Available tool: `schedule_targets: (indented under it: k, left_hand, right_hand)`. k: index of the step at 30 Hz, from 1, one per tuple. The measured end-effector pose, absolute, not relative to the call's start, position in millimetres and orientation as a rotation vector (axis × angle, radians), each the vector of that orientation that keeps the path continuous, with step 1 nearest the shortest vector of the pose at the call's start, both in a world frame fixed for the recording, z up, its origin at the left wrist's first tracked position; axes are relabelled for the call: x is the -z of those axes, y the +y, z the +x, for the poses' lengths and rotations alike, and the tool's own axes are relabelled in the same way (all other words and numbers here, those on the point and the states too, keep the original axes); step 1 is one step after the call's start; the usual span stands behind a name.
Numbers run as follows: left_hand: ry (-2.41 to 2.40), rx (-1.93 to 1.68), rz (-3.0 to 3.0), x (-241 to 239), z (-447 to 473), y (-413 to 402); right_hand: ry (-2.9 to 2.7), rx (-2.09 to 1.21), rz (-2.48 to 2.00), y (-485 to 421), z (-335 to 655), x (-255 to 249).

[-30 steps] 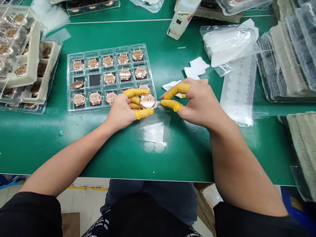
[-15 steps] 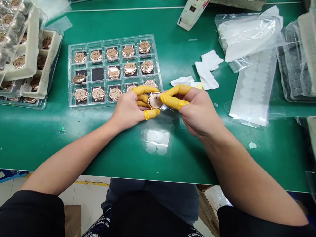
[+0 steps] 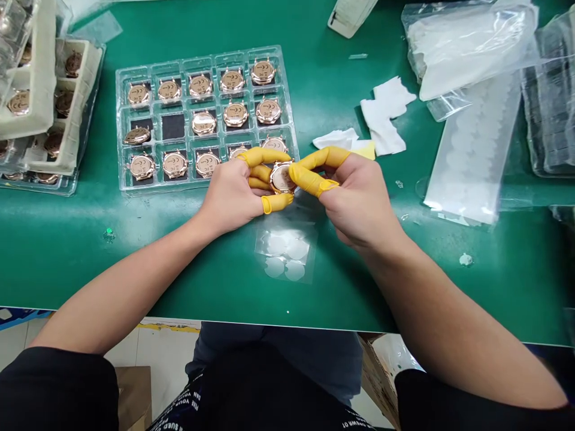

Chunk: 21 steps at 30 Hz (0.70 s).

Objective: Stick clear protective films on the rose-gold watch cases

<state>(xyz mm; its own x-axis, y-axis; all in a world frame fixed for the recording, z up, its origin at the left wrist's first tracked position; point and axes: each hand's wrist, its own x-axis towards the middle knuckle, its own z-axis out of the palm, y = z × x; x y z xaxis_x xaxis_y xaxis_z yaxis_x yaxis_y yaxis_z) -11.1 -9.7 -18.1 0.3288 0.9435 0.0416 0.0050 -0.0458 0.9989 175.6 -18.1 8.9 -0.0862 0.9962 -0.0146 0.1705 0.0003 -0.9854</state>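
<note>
Working at a green bench mat (image 3: 67, 269), a person reaches in with both forearms from the bottom of the frame. Stacked trays (image 3: 78, 78) of watches fill the upper left, while plastic bags (image 3: 467, 51) and a long white backing sheet (image 3: 471, 149) lie at the upper right. At top centre sits a clear tray (image 3: 202, 58), its grid of slots nearly full of rose-gold watch cases. Only one slot, in the middle row and second from the left, stands bare, showing a dark pad (image 3: 173, 127). White wipes (image 3: 384, 114) lie to the tray's right, and a clear sheet of round stickers (image 3: 285, 254) lies just below the hands. One loose watch case (image 3: 282, 178) sits between the hands, just beside the tray's lower right corner. The left hand (image 3: 233, 194) curls its yellow-capped fingers (image 3: 265, 157) around one edge of the case, and the right hand (image 3: 359, 200) pinches the opposite edge between thumb and forefinger.
</note>
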Motion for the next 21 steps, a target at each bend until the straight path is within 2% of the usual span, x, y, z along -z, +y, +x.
schedule_targets:
  k: [21]
  left_hand:
    - [0.968,-0.962,1.343,16.2,-9.7,-10.8]
  right_hand:
    - [-1.404,-1.174,-1.362,-20.5,173.2,-13.5]
